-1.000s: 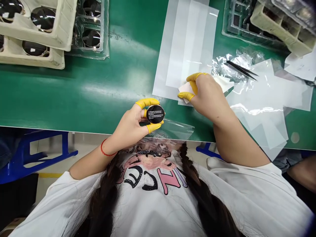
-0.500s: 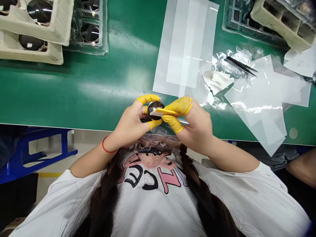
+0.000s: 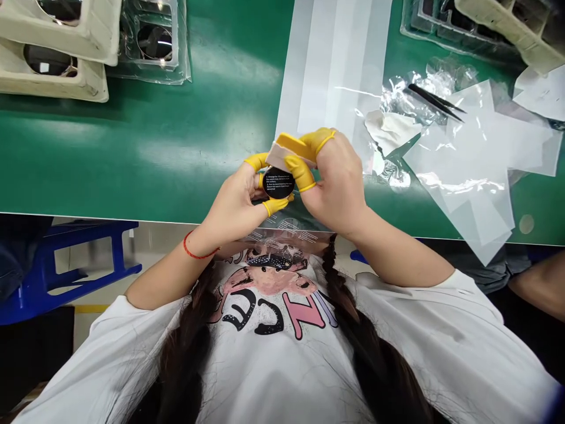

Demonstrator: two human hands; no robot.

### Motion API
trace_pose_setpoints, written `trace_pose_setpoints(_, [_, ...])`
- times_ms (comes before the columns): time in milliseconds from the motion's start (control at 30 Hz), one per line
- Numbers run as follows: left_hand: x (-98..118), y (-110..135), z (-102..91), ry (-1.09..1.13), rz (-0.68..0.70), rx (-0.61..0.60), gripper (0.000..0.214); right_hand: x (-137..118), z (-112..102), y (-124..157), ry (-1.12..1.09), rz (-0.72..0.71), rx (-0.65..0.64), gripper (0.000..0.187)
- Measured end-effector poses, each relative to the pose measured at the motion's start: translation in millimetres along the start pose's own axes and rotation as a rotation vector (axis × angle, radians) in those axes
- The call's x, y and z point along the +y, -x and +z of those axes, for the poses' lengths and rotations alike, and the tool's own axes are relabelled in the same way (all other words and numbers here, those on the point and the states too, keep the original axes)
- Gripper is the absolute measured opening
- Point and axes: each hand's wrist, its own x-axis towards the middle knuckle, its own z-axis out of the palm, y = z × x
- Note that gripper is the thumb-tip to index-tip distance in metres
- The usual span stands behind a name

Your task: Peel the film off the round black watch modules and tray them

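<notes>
My left hand (image 3: pixel 241 197), in yellow finger cots, is closed around the edge of a round watch face (image 3: pixel 278 184). White printed lines show on its black front, which is turned up towards me. Between the yellow-covered thumb and fingers of my right hand (image 3: pixel 333 174) is a flat yellow scraper (image 3: pixel 291 143) with a pale cloth-like strip along its edge. The pale strip lies over or just above the far rim of the watch; I cannot tell whether they touch. Below the hands, a clear film with print (image 3: pixel 286 227) sticks out at the table edge.
Sheets of translucent film (image 3: pixel 329 70) lie ahead on the green table (image 3: pixel 212 123). To the right are a crumpled white cloth (image 3: pixel 391 132), black tweezers (image 3: pixel 435 101) and more film (image 3: pixel 477 147). Trays of watches (image 3: pixel 83 82) stand at the left, other trays (image 3: pixel 507 26) at the far right.
My right hand has moved up and left with the scraper, uncovering the watch's printed front. My left hand still holds the watch. The whole view has shifted slightly.
</notes>
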Motion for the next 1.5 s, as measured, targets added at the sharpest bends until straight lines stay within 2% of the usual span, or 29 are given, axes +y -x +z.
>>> trace_pose_setpoints(167, [4, 0, -1.0, -0.002, -0.063, 0.020, 0.058, 2, -8, -13, 0.000, 0.092, -0.093, 0.029])
trace_pose_setpoints(300, [7, 1, -1.9, 0.016, -0.074, 0.012, 0.060, 2, -20, -13, -0.049, 0.089, -0.128, 0.037])
trace_pose_setpoints(500, [5, 1, -1.2, -0.018, -0.043, 0.005, 0.057, -7, -21, 11, 0.016, -0.090, -0.108, 0.036])
trace_pose_setpoints(733, [5, 2, -1.5, -0.028, -0.047, -0.001, 0.060, -8, -7, 41, 0.002, -0.163, -0.002, 0.031])
trace_pose_setpoints(900, [4, 2, -0.8, -0.031, -0.048, -0.001, 0.061, -9, -4, 51, -0.070, -0.226, 0.075, 0.023])
trace_pose_setpoints(967, [3, 3, -0.1, -0.019, -0.032, -0.003, 0.058, 6, -9, 52, -0.145, -0.134, 0.106, 0.021])
trace_pose_setpoints(1033, [3, 4, 0.6, -0.004, -0.022, 0.002, 0.053, 38, -18, 52, -0.224, 0.077, 0.234, 0.025])
trace_pose_setpoints(1067, [4, 5, 0.8, 0.001, -0.026, -0.004, 0.051, 58, -23, 51, -0.240, 0.208, 0.354, 0.030])
trace_pose_setpoints(1100, [5, 5, 1.0, 0.005, -0.020, -0.012, 0.051, 79, -28, 49, -0.248, 0.316, 0.423, 0.034])
trace_pose_setpoints(1167, [7, 6, 1.5, 0.013, -0.007, -0.044, 0.052, 113, -35, 41, -0.089, 0.437, 0.351, 0.034])
trace_pose_setpoints(1233, [10, 5, 2.3, -0.003, 0.010, -0.045, 0.052, 121, -39, 31, 0.071, 0.386, 0.337, 0.033])
trace_pose_setpoints(1300, [13, 4, 3.4, -0.053, 0.030, -0.044, 0.051, 98, -38, 21, 0.014, 0.280, 0.322, 0.032])
trace_pose_setpoints(1367, [15, 4, 3.8, -0.093, 0.048, -0.058, 0.051, 56, -34, 12, -0.237, 0.190, 0.122, 0.033])
trace_pose_setpoints(1433, [18, 5, 1.7, -0.092, 0.054, -0.070, 0.056, 14, -30, 0, -0.469, 0.126, -0.162, 0.041])
trace_pose_setpoints(1500, [20, 7, -4.1, -0.075, 0.031, -0.046, 0.064, -11, -29, -19, -0.598, 0.117, -0.295, 0.045])
